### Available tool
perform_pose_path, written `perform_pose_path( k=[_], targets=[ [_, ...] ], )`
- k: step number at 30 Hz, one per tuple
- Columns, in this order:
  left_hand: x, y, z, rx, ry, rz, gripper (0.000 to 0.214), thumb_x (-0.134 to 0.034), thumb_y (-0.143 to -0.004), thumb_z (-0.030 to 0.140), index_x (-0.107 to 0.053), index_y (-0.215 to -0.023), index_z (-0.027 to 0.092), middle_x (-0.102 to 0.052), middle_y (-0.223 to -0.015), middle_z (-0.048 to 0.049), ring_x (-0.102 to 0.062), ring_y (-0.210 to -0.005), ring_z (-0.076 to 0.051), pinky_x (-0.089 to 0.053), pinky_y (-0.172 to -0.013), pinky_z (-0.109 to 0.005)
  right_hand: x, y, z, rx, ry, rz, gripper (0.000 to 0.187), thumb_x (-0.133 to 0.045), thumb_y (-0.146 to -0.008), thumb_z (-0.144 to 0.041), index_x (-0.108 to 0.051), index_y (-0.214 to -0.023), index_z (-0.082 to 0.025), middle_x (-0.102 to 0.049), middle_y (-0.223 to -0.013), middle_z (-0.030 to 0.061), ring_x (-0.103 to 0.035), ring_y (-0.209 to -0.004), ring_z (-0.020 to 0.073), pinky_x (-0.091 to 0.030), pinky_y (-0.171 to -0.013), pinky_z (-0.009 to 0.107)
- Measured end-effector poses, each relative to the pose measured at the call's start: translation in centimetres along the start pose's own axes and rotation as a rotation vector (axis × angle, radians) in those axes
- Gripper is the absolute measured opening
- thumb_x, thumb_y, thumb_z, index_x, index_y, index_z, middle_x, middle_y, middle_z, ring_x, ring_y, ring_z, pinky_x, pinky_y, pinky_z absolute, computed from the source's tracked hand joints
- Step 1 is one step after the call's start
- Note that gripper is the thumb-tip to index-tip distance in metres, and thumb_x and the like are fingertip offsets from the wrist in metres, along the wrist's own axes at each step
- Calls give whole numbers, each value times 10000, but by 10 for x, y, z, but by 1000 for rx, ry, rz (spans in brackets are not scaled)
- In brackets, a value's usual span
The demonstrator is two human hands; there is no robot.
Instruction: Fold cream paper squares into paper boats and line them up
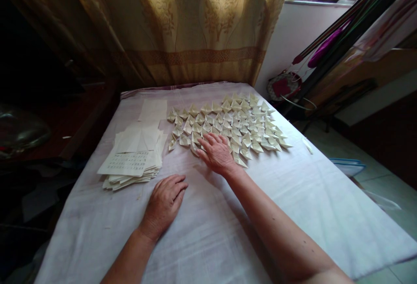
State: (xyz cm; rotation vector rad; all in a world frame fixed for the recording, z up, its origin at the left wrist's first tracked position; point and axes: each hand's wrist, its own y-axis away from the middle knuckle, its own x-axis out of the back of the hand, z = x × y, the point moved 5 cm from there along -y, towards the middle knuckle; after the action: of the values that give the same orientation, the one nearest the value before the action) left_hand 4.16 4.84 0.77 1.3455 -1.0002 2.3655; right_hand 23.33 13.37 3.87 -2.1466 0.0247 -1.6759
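Many small folded paper boats [226,119] of cream paper stand in close rows on the white cloth. Over the front edge of these rows lies my right hand [215,151], palm down with its fingers spread. Its fingertips appear to touch a boat or two, though the palm side is hidden. Closer to me, my left hand [166,203] rests on the cloth, fingers loosely bent and nothing visible in them. Just beyond it is an uneven stack of paper sheets [130,162], the top one showing rows of faint marks. Another sheet [153,110] lies behind the stack.
A white cloth [202,240] covers the table. Behind the far edge hangs a gold patterned curtain [195,28]. A small paper scrap [307,146] lies near the right edge. Dark furniture [97,119] stands left; a bag [284,86] hangs beyond the right corner.
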Motion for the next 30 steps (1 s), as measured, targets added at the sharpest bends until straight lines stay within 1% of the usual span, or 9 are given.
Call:
perform_pose_path(
  k=[3, 6, 12, 17, 22, 26, 30],
  targets=[
    [0, 1, -1, 1, 14, 6, 195, -514, -955, 193, -676, -1060, 222, -724, -1159, -69, -660, -1091, -245, -520, -942, -445, -5, -3, -12, 25, -25, -27, 399, -501, -988, -450, -602, -1309, -237, -578, -1407, 95, -434, -1350, 283, -257, -1118, 480],
    [-1, 1, -2, 7, 26, 10, 199, -516, -952, 194, -682, -1059, 222, -724, -1158, -70, -661, -1088, -244, -518, -943, -444, -7, -6, -19, 22, -38, -44, 400, -508, -986, -444, -594, -1316, -235, -567, -1419, 94, -425, -1359, 282, -249, -1122, 486],
    [-1, 1, -3, 27, 48, -1, 218, -513, -951, 211, -697, -1064, 239, -727, -1158, -71, -662, -1094, -243, -516, -954, -437, -7, -9, -19, 7, -18, -4, 393, -493, -992, -435, -580, -1330, -254, -544, -1440, 94, -424, -1363, 275, -260, -1121, 477],
    [-1, 1, -3, 30, 49, 8, 211, -509, -956, 214, -693, -1056, 237, -729, -1153, -72, -663, -1091, -243, -518, -954, -434, -8, -9, -11, -43, -12, 23, 376, -481, -994, -437, -605, -1298, -256, -591, -1392, 81, -454, -1335, 275, -275, -1108, 474],
    [-1, 1, -3, 39, 43, -6, 202, -518, -952, 208, -690, -1052, 234, -729, -1158, -71, -661, -1096, -245, -517, -952, -437, -4, -9, 0, -102, -58, 91, 365, -482, -993, -415, -611, -1293, -251, -627, -1349, 70, -498, -1287, 260, -279, -1096, 451],
    [1, 0, -2, 41, 30, -6, 198, -518, -951, 204, -690, -1045, 234, -731, -1152, -70, -662, -1092, -244, -525, -942, -437, -2, -7, 15, -170, -88, 153, 344, -515, -977, -385, -637, -1262, -236, -646, -1319, 74, -514, -1269, 268, -290, -1082, 452],
    [2, -2, 0, 32, 8, -2, 200, -510, -954, 198, -690, -1038, 229, -736, -1143, -71, -668, -1080, -238, -530, -939, -433, -1, -4, 34, -201, -117, 231, 304, -522, -964, -354, -687, -1181, -219, -678, -1262, 94, -550, -1225, 280, -332, -1045, 456]
  ],
)
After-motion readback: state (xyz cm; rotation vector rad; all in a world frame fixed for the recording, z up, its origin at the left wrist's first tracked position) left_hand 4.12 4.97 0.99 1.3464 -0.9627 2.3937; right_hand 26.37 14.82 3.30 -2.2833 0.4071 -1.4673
